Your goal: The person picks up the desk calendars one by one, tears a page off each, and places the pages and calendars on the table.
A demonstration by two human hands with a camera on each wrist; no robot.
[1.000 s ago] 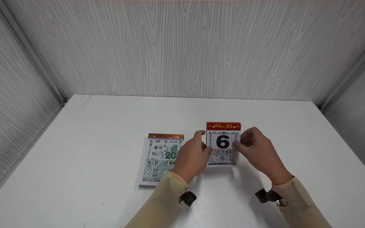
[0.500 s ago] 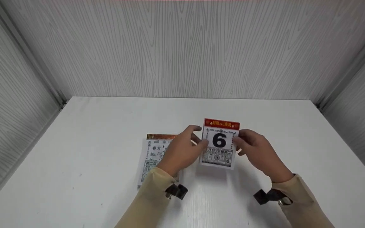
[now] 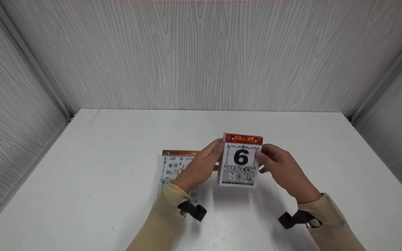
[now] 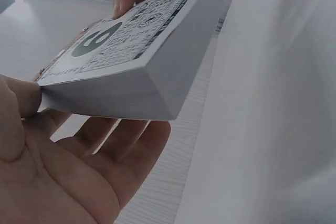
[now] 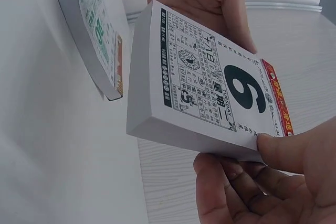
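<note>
A thick tear-off calendar (image 3: 240, 158) with a red header and a big black 6 is held up above the table, front towards the head camera. My left hand (image 3: 201, 166) holds its left side; in the left wrist view the thumb lies against the page edges and the fingers reach under the back. At the right side my right hand (image 3: 284, 170) pinches it, thumb on the front page and curled fingers behind, as the right wrist view shows. A second tear-off calendar (image 3: 168, 170), with green print, lies on the table partly covered by my left hand and forearm.
The white table (image 3: 92, 167) ends at a wood-grain back panel (image 3: 201, 55). Similar side panels stand left and right. Black wrist straps (image 3: 298, 218) with small cameras sit over the beige sleeves.
The red-headed calendar has moved slightly left and tilted a little. My left hand let its grip loosen, shifted left, then closed in again at the left side. My right hand kept its pinch.
</note>
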